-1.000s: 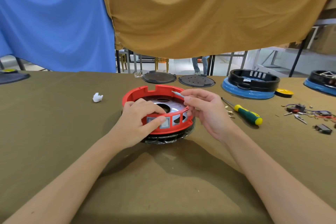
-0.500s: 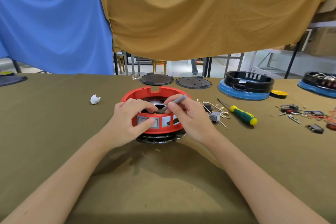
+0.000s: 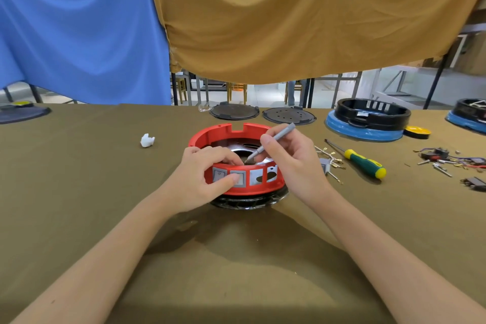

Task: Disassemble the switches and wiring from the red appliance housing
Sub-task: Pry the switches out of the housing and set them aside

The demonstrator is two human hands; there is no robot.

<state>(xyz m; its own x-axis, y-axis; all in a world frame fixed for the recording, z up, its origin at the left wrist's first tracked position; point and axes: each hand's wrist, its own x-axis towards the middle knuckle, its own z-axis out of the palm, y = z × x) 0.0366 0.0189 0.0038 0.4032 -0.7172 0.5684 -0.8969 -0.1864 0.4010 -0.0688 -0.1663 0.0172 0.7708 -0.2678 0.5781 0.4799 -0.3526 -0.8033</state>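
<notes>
The red ring-shaped appliance housing [image 3: 210, 137] sits on a black base at the table's middle. Its near wall shows two grey rocker switches [image 3: 219, 175] on the left and two empty rectangular openings [image 3: 256, 176] on the right. My left hand [image 3: 202, 179] grips the near-left rim, fingers curled inside, thumb pressing on the second switch. My right hand [image 3: 292, 163] holds a thin grey tool [image 3: 276, 139] like a pen, tip pointing down inside the housing behind the switches. A removed grey switch with bare wires [image 3: 327, 163] lies just right of the housing.
A green-and-yellow screwdriver [image 3: 360, 162] lies to the right. Loose wires and parts [image 3: 447, 158] are scattered further right. Black-and-blue housings [image 3: 365, 126] and two dark round plates [image 3: 234, 112] stand at the back. A white scrap [image 3: 147, 140] lies on the left.
My right hand has swung the grey tool from pointing left across the rim to tip-down inside the housing. The removed switch with wires now shows beside it. My left hand stays put.
</notes>
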